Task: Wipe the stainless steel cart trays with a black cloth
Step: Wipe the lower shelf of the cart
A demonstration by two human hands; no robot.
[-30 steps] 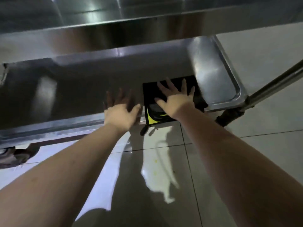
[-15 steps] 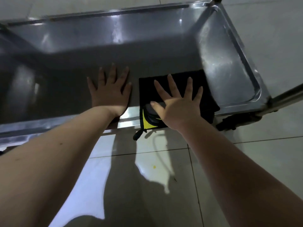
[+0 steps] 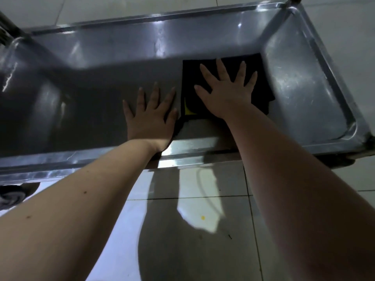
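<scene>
A stainless steel cart tray (image 3: 304, 82) fills the upper half of the head view, seen from above. A black cloth (image 3: 257, 65) with a yellow corner lies flat on the tray, right of centre. My right hand (image 3: 227, 92) presses on the cloth with its fingers spread and straight. My left hand (image 3: 151, 114) rests flat on the bare tray surface just left of the cloth, fingers spread. Part of the cloth is hidden under my right hand.
The tray's raised rim (image 3: 182, 157) runs along its near edge. A caster wheel (image 3: 12, 196) shows at the lower left and a dark post (image 3: 8, 25) at the upper left corner. Glossy floor tiles (image 3: 192, 240) lie below the tray.
The upper tray that covered the top of the view has left the frame as my head moved over the lower tray. My right hand has pushed the cloth farther in from the near rim.
</scene>
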